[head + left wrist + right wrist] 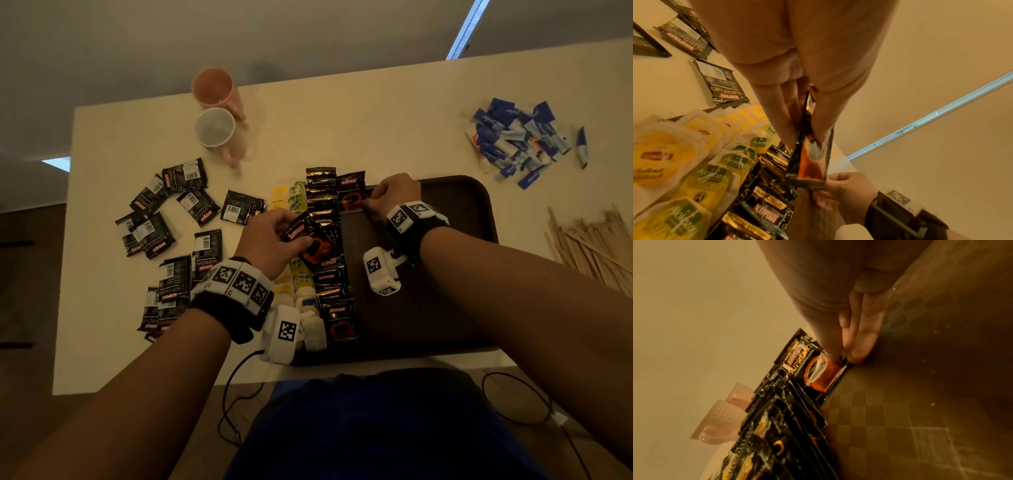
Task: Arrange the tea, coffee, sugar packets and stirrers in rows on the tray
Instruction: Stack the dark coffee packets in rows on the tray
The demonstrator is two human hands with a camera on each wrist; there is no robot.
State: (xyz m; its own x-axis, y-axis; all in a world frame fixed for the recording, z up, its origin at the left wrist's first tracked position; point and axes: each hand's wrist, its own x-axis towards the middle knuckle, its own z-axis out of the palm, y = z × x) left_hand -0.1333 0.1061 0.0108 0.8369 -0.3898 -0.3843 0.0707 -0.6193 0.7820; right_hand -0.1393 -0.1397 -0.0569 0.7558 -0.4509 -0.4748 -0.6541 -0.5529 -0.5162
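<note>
Our second coffee row could knock the first askew

Left grip point(274, 236) pinches a coffee sachet point(310, 240) above the tray point(479, 205); right grip point(394, 195) pinches the far sachet point(351, 195), which may slide under its neighbours

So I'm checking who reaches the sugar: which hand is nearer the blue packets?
Right. The right hand is at the tray's far edge, nearer the blue packets; the left hand is farther left.

Bare forearms; black wristbands point(236, 308) ringed with white blocks printed with black square codes; white camera boxes point(380, 270) below; thin black cables; blue clothing point(376, 428).
</note>
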